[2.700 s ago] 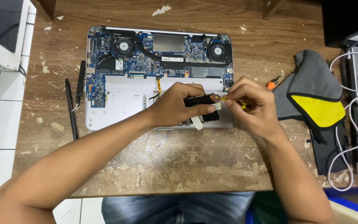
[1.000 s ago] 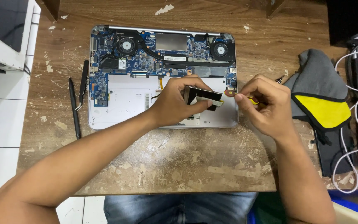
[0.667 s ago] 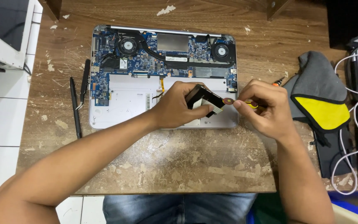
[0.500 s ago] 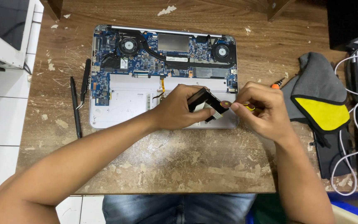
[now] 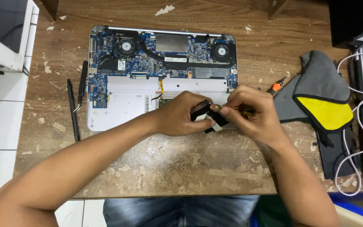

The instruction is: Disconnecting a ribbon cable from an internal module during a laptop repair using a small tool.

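An opened laptop [image 5: 118,101] lies bottom-up on the wooden table, its blue circuit board, two fans and copper heat pipe exposed. My left hand [image 5: 177,115] grips a small black part [image 5: 201,110] with a white flat ribbon, held just above the laptop's front edge. My right hand [image 5: 251,113] pinches the part's right end by a round copper-coloured spot, with a thin yellow-handled tool tucked under its fingers. Both hands meet over the lower right of the laptop.
Two black pry tools [image 5: 73,110] lie left of the laptop. An orange-tipped screwdriver [image 5: 275,87] and a grey and yellow cloth [image 5: 322,98] sit to the right, beside white cables [image 5: 358,126] and a silver device. A white appliance [image 5: 3,33] is at top left.
The black part has been turned and tilted between my hands, lifted slightly at its left end. My right hand has shifted in closer to it. The laptop stays put.
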